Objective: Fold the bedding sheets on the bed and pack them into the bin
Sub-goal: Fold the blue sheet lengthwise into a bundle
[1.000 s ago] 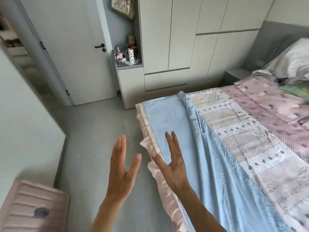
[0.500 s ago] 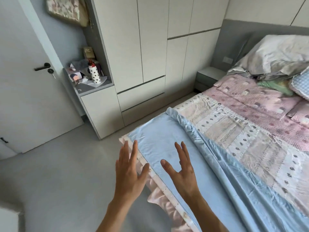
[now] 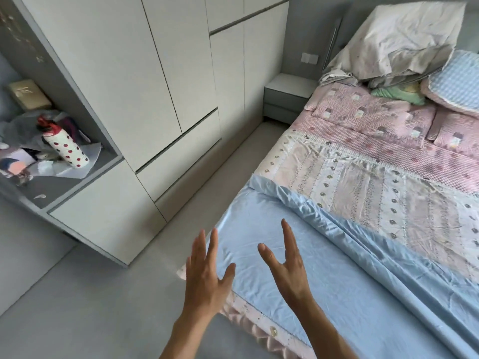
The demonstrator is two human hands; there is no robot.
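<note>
Both hands [image 3: 248, 270] spread — blue sheet [image 3: 298, 275] below

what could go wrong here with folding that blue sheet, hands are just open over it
1. The blue sheet overlaps the patterned quilt along a bunched edge, so lifting it could drag the quilt along.
2. Both hands, left and right, are near one corner; a grip there alone may leave the long far side sliding and creasing.
3. No bin is in view, so the folded sheet may need carrying, which could undo the fold.

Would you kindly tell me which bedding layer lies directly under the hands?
The plain light-blue sheet at the bed's foot; the striped quilt and pink patterned cover lie farther up.
</note>
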